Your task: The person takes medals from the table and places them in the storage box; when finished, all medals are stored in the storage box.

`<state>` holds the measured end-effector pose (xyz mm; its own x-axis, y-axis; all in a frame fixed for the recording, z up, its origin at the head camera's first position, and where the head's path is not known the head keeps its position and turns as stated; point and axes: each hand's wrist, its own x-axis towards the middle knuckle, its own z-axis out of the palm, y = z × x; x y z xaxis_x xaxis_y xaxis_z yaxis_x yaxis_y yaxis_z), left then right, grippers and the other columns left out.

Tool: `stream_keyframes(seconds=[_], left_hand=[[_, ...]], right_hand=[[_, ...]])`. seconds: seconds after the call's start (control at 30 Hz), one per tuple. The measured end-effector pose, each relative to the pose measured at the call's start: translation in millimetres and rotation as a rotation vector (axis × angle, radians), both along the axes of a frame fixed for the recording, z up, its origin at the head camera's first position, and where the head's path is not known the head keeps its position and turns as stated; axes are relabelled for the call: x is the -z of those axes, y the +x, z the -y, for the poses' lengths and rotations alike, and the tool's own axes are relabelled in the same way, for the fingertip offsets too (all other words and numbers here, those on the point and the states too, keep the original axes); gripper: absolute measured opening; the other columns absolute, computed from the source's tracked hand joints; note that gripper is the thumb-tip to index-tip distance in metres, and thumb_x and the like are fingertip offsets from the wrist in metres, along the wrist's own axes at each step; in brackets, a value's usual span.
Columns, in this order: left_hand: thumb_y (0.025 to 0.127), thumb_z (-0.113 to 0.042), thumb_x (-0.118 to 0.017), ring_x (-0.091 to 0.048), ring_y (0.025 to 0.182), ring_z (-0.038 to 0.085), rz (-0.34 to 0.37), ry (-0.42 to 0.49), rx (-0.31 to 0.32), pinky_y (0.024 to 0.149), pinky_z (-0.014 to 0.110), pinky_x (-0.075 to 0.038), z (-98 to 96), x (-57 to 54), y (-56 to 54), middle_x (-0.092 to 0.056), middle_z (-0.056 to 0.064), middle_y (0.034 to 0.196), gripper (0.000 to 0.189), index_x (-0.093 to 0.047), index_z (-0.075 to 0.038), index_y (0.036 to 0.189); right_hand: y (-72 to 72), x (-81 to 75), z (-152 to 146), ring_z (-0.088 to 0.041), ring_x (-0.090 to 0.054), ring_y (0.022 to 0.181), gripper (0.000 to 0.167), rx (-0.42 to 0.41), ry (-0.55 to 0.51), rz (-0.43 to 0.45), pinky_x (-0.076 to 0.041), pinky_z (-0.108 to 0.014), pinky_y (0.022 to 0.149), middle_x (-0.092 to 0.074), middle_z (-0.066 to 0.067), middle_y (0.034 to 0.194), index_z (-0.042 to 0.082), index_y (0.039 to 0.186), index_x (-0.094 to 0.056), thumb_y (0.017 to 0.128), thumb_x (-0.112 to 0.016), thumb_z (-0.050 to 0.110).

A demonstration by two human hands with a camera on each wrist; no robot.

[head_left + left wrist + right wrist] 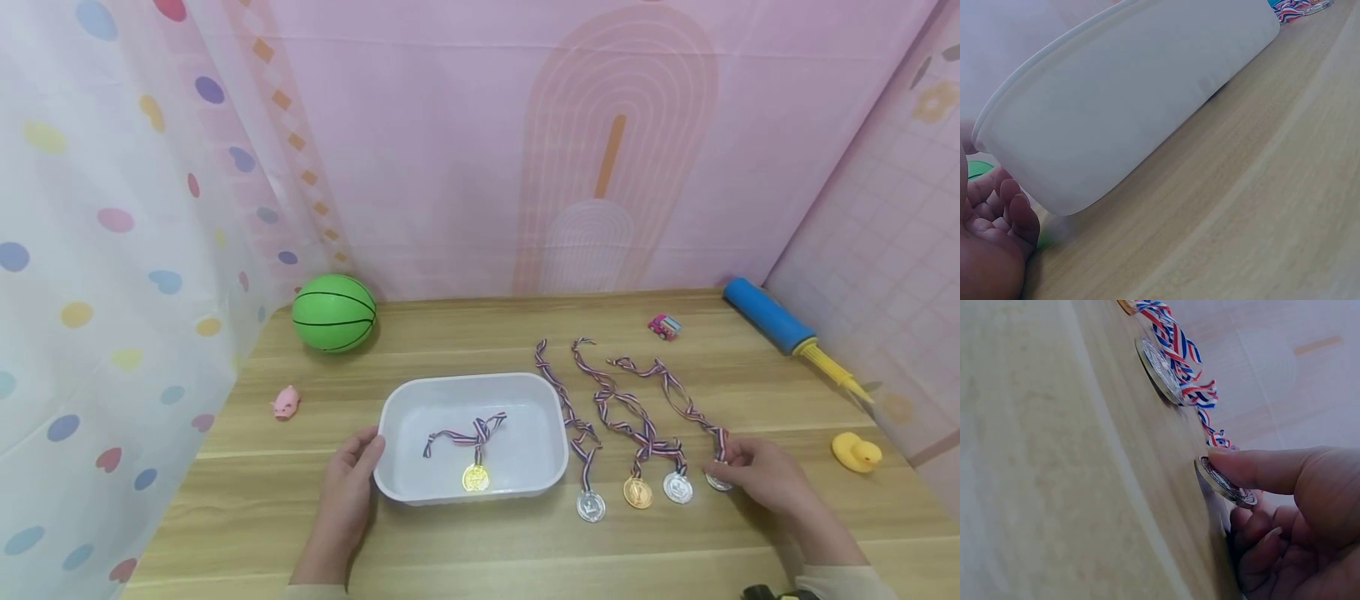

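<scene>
My left hand (348, 477) is at the left end of the white plastic tub (471, 498), thumb at its rim and fingers curled beside the outer wall. Inside the tub lies a gold medal (476, 477) with a knotted striped ribbon. On the right, my right hand (765, 477) pinches a silver medal (1225, 484) between thumb and fingers, tilted at the tabletop. Its ribbon (686, 404) trails away toward the back. Between tub and right hand lie a silver medal (590, 506), a gold medal (637, 492) and another silver medal (678, 487), their ribbons twisted.
A green ball (334, 313) and a pink toy pig (286, 402) sit at the left. Toward the back right are a small pink toy car (664, 326) and a blue-and-yellow hand pump (780, 321). A yellow rubber duck (856, 452) sits right of my right hand.
</scene>
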<state>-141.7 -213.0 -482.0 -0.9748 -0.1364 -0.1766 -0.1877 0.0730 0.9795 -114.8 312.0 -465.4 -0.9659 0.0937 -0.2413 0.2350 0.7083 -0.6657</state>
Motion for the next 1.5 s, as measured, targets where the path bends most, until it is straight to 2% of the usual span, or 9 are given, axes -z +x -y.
stream_keyframes(seconds=[0.2, 0.4, 0.7, 0.8, 0.93, 1.07, 1.17, 1.3, 1.5], left_hand=[[0.100, -0.036, -0.050, -0.046, 0.124, 0.024, 0.000, -0.005, -0.001, 0.086, 0.009, -0.044, 0.5, -0.1, 1.4, -0.047, 0.017, 0.138, 0.054, -0.043, 0.003, 0.136], [0.100, -0.036, -0.050, -0.045, 0.125, 0.025, -0.006, -0.002, -0.003, 0.087, 0.008, -0.043, 0.9, 1.3, 1.4, -0.046, 0.018, 0.139, 0.055, -0.042, 0.003, 0.137], [0.100, -0.036, -0.050, -0.047, 0.123, 0.024, -0.007, 0.009, 0.004, 0.088, 0.011, -0.045, 0.6, 1.5, 1.8, -0.047, 0.017, 0.138, 0.053, -0.043, 0.002, 0.137], [0.100, -0.036, -0.050, -0.047, 0.123, 0.023, -0.003, 0.010, -0.002, 0.088, 0.011, -0.045, 0.9, 1.4, 1.3, -0.048, 0.016, 0.138, 0.053, -0.044, 0.002, 0.136], [0.099, -0.036, -0.051, -0.048, 0.122, 0.022, 0.010, 0.003, -0.010, 0.087, 0.011, -0.045, 1.3, 2.1, 0.6, -0.049, 0.014, 0.136, 0.051, -0.046, 0.000, 0.135], [0.099, -0.036, -0.051, -0.048, 0.122, 0.022, 0.018, -0.007, -0.009, 0.086, 0.010, -0.045, 1.2, 2.6, -0.3, -0.050, 0.014, 0.136, 0.051, -0.046, 0.000, 0.134], [0.099, -0.037, -0.052, -0.048, 0.121, 0.022, 0.018, -0.008, -0.010, 0.086, 0.010, -0.045, 0.5, 2.1, -1.1, -0.050, 0.014, 0.135, 0.051, -0.046, 0.000, 0.134], [0.099, -0.038, -0.052, -0.048, 0.121, 0.022, 0.022, -0.014, -0.009, 0.085, 0.009, -0.045, 0.5, 0.9, -1.9, -0.050, 0.014, 0.135, 0.052, -0.046, -0.001, 0.135], [0.099, -0.039, -0.052, -0.048, 0.122, 0.022, 0.029, -0.005, -0.002, 0.086, 0.009, -0.045, 1.3, 1.7, -2.1, -0.050, 0.013, 0.136, 0.052, -0.046, -0.002, 0.135]], right_hand=[[3.3, 0.0, -4, -0.015, -0.043, 0.068, 0.028, 0.020, -0.173, 0.043, -0.036, -0.029, 0.057, -0.051, 0.001, 0.073, 0.000, 0.089, -0.061, 0.087, -0.071, 0.026], [0.0, -1.8, -6, -0.016, -0.046, 0.070, 0.026, 0.070, -0.293, 0.129, -0.040, -0.029, 0.061, -0.052, 0.001, 0.076, 0.004, 0.092, -0.061, 0.088, -0.069, 0.028], [-2.0, 1.6, -9, -0.012, -0.048, 0.067, 0.020, 0.081, -0.397, 0.148, -0.041, -0.027, 0.059, -0.053, 0.004, 0.076, 0.005, 0.098, -0.064, 0.089, -0.067, 0.023], [-2.8, 2.2, -8, -0.011, -0.049, 0.069, 0.024, 0.094, -0.417, 0.136, -0.043, -0.026, 0.060, -0.058, 0.005, 0.082, 0.004, 0.103, -0.064, 0.088, -0.069, 0.022], [-2.7, 2.7, -9, -0.010, -0.050, 0.072, 0.038, 0.107, -0.443, 0.122, -0.044, -0.025, 0.062, -0.060, 0.006, 0.087, -0.002, 0.118, -0.059, 0.089, -0.068, 0.023], [0.7, 1.3, -11, -0.010, -0.052, 0.080, 0.046, 0.119, -0.475, 0.140, -0.044, -0.025, 0.070, -0.060, 0.007, 0.092, -0.006, 0.125, -0.053, 0.092, -0.065, 0.024], [3.7, -0.5, -11, -0.010, -0.054, 0.087, 0.036, 0.115, -0.525, 0.155, -0.043, -0.025, 0.076, -0.062, 0.008, 0.096, -0.002, 0.120, -0.059, 0.094, -0.063, 0.022], [5.7, -4.0, -10, -0.010, -0.056, 0.088, 0.017, 0.107, -0.581, 0.156, -0.045, -0.025, 0.078, -0.064, 0.008, 0.095, 0.009, 0.107, -0.066, 0.095, -0.062, 0.020], [4.8, -12.7, -7, -0.011, -0.054, 0.088, 0.016, 0.115, -0.557, 0.123, -0.046, -0.026, 0.077, -0.060, 0.007, 0.097, 0.013, 0.104, -0.066, 0.095, -0.062, 0.025]])
